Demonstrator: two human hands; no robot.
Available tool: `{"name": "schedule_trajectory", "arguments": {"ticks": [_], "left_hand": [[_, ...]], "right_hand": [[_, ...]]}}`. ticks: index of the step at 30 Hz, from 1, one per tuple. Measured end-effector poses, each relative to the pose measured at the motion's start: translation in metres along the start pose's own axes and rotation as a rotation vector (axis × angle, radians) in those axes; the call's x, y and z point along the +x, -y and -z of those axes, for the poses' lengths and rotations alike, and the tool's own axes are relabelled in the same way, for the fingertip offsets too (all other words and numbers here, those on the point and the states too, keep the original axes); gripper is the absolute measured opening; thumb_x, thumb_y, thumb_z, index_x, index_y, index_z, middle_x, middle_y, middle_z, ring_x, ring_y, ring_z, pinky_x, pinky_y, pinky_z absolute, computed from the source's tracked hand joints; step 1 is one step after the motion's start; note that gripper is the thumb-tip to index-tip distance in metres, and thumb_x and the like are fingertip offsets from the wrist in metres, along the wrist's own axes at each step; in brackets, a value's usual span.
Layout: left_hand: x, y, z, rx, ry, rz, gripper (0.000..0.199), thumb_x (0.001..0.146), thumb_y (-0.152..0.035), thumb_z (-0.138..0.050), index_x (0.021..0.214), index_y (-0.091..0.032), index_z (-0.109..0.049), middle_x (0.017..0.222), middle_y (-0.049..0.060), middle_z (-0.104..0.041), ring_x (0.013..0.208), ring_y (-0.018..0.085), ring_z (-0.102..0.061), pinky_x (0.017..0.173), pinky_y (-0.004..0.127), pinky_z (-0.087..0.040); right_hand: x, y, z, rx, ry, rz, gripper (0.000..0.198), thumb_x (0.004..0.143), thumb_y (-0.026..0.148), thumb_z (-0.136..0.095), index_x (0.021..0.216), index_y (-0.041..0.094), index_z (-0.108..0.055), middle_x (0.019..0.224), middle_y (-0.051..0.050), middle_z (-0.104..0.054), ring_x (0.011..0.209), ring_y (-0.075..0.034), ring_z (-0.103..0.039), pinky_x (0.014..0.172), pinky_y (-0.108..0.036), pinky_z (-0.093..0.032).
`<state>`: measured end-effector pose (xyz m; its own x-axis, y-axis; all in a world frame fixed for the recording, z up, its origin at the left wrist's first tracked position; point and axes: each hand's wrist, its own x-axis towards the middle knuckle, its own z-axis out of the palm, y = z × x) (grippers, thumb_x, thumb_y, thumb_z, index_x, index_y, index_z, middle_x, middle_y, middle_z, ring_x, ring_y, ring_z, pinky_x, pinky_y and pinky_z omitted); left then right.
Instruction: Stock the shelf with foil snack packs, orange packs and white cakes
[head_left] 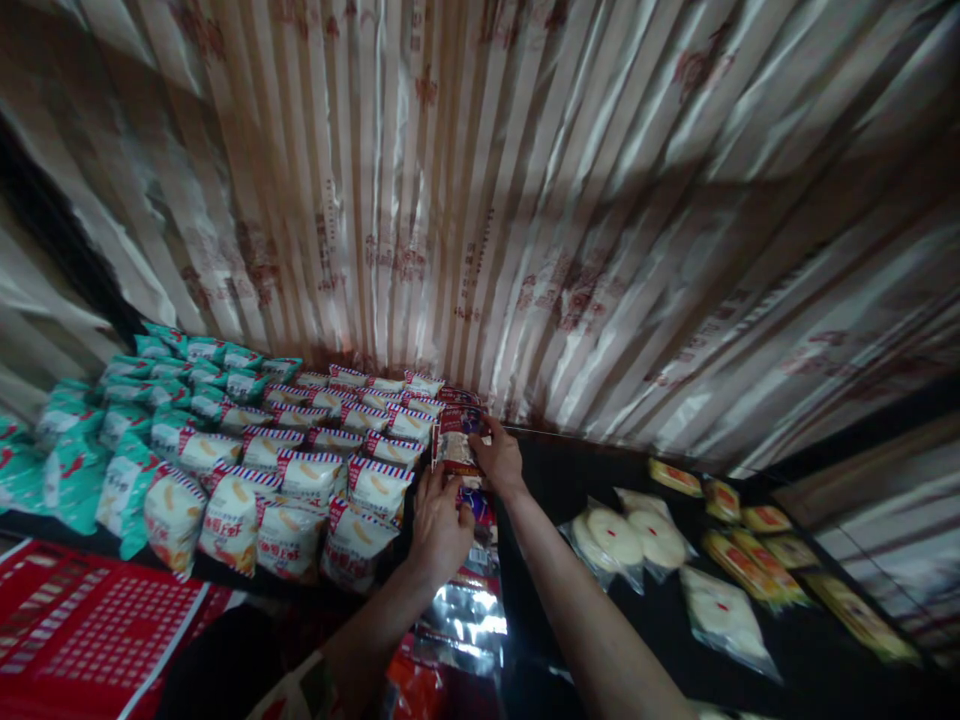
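Note:
A dark red snack packet (456, 440) with a pale printed picture lies between my two hands, at the right end of the bagged snacks. My right hand (501, 458) pinches its right side, thumb and fingers closed on the edge. From below, my left hand (441, 525) grips the lower left edge, and some of its fingertips are hidden. Another dark red packet (459, 396) shows just behind. Under my wrists, shiny silver and purple packets (469, 610) run toward me. White bags with striped tops (375, 487) stand in rows close to my left hand.
Teal bags (71, 475) fill the far left. Clear-wrapped round white items (615, 538) and yellow packs (750, 565) lie on the black surface (637, 640) at right. A red crate (82, 625) is at lower left. Printed plastic sheeting (465, 200) hangs behind.

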<state>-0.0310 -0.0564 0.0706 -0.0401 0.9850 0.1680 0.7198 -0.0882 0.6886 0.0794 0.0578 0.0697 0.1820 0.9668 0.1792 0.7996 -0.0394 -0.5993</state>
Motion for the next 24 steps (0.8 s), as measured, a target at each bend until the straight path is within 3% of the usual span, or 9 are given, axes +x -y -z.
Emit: {"name": "schedule_trajectory", "arguments": {"ticks": [7,13,20,24], "left_hand": [[0.001,0.003,-0.003,-0.024,-0.010,0.011,0.043,0.077,-0.011,-0.047,0.118,-0.009,-0.058,0.138,0.015,-0.044,0.130,0.030,-0.036,0.110,0.043,-0.029],[0.002,0.003,-0.005,-0.001,-0.022,-0.004,0.042,0.076,-0.012,-0.047,0.116,-0.012,-0.060,0.135,0.012,-0.047,0.129,0.030,-0.036,0.109,0.043,-0.030],[0.001,0.003,-0.005,0.000,-0.012,-0.017,0.040,0.075,-0.011,-0.047,0.113,-0.010,-0.061,0.135,0.014,-0.046,0.129,0.030,-0.036,0.109,0.042,-0.031],[0.002,0.005,-0.007,0.012,-0.037,-0.026,0.040,0.075,-0.012,-0.048,0.112,-0.012,-0.062,0.134,0.012,-0.048,0.129,0.030,-0.036,0.109,0.043,-0.032]], "right_hand": [[0.001,-0.011,-0.010,0.019,-0.018,0.130,0.041,0.079,0.030,-0.051,0.117,0.022,-0.059,0.106,-0.007,-0.068,0.102,-0.021,-0.061,0.094,-0.034,-0.041],[-0.003,-0.015,-0.018,-0.094,-0.059,0.240,0.039,0.079,0.031,-0.053,0.114,0.015,-0.061,0.124,-0.013,-0.058,0.127,-0.026,-0.041,0.106,-0.041,-0.028],[-0.004,-0.018,-0.019,-0.032,0.027,0.190,0.044,0.080,0.031,-0.052,0.120,0.014,-0.058,0.124,-0.014,-0.057,0.127,-0.025,-0.042,0.103,-0.036,-0.035],[-0.005,-0.018,-0.019,0.033,0.031,0.184,0.043,0.082,0.033,-0.049,0.121,0.018,-0.057,0.123,-0.011,-0.057,0.115,-0.023,-0.053,0.099,-0.035,-0.040]]}}
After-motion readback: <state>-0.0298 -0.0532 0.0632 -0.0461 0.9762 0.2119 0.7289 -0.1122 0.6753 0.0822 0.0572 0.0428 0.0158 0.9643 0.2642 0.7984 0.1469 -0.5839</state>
